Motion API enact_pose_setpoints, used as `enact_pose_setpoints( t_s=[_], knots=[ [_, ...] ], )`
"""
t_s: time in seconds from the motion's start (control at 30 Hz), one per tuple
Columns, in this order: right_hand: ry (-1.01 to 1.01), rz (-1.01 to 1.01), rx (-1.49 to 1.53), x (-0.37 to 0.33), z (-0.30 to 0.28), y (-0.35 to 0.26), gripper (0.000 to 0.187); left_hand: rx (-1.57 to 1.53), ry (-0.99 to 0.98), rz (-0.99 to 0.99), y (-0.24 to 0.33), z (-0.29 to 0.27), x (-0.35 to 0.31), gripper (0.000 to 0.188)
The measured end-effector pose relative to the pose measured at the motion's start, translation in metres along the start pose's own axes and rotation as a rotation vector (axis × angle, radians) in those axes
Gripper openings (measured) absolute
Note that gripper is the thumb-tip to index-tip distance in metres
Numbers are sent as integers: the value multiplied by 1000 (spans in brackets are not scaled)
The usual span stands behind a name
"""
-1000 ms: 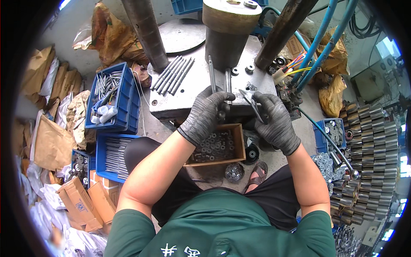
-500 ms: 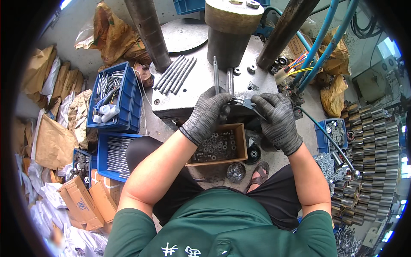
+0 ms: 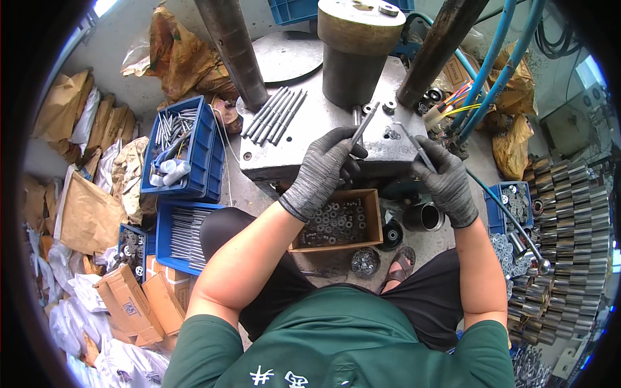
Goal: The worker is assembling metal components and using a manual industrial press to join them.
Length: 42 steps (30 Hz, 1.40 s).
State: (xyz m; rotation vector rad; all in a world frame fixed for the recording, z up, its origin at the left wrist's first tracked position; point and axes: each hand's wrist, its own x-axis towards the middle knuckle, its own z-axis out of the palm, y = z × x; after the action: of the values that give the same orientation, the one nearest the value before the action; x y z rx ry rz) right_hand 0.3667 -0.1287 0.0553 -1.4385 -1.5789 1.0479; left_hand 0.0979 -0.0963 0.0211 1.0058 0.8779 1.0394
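My grey-gloved left hand point(image 3: 326, 165) curled snugly round a grey steel rod point(image 3: 367, 123); gloved right hand point(image 3: 447, 178) pinched a slim metal tool point(image 3: 418, 149) near the silver metal table point(image 3: 278, 155); I figured steady grips mattered.

- In our left hand point(image 3: 326, 169) we have a rod point(image 3: 366, 124); in our right hand point(image 3: 447, 184), a tool point(image 3: 424, 156).
- Beyond our left hand, leftward, a row of rods point(image 3: 275, 118) lies on the table point(image 3: 315, 113).
- Beyond both hands, a cylinder point(image 3: 356, 74) is between two posts point(image 3: 234, 55).
- Below our left hand, a box point(image 3: 374, 220) contains rings point(image 3: 333, 220).
- Far left of it, a crate point(image 3: 210, 155).
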Motion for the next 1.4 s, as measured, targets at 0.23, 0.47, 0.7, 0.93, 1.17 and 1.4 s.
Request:
enact_pose_setpoints(
  t_s=[0.23,0.47,0.7,0.93,1.17,1.4],
  knots=[
    [4,-56,-5,-1,-10,1,51,225,-7,117,-8,2,-1,29],
    [-136,-38,-314,-3,-27,-8,50,703,23,426,-6,-3,1,32],
    [-342,26,-169,-8,-30,-10,54,390,-146,119,-3,1,-6,30],
    [-436,52,-39,-13,-17,-2,55,236,-312,-136,5,2,-10,38],
    [-460,-28,-16,-13,-15,6,55,-82,-384,-334,2,-2,-8,42],
    [-495,-45,51,-9,-13,17,64,-362,-398,-399,5,-1,-9,53]
  ],
)
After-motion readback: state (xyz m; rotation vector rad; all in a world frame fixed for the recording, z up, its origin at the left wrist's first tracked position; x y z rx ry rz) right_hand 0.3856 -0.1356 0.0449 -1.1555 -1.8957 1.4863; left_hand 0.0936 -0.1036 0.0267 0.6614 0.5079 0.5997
